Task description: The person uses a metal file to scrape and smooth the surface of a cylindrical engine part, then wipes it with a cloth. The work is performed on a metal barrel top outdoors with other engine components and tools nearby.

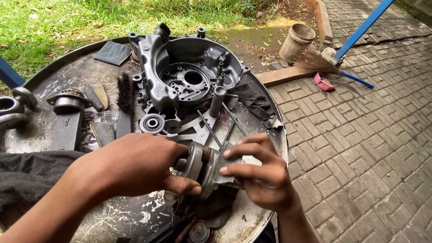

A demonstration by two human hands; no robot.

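Outdoors, on a round, paint-scarred grey metal counter set between grass and a grey brick pavement, engine parts lie spread out. Left hand is closed around the left end of a grey metal shaft assembly with a round disc flange; thumb lies under the flange, fingers wrap over the top. Right hand holds a small folded piece of grey abrasive sheet, pinched between thumb and fingers and pressed against the right-hand side of the same part. The part sits just above the counter's near edge, between the two hands, both touching it. Long axis of the shaft runs roughly left to right, slightly tilted, from left palm toward right fingertips, so the right hand meets the part end-on from the right. Whether the sheet wraps fully around the shaft cannot be told; the fingers cover that area. Behind the hands, well apart, stands a large dark grey cast aluminium engine crankcase half with long steel studs lying toward the hands. Left of it: a black wire brush and a round steel bearing piece. On the pavement, a straw broom with blue handle and a worn plastic bucket.
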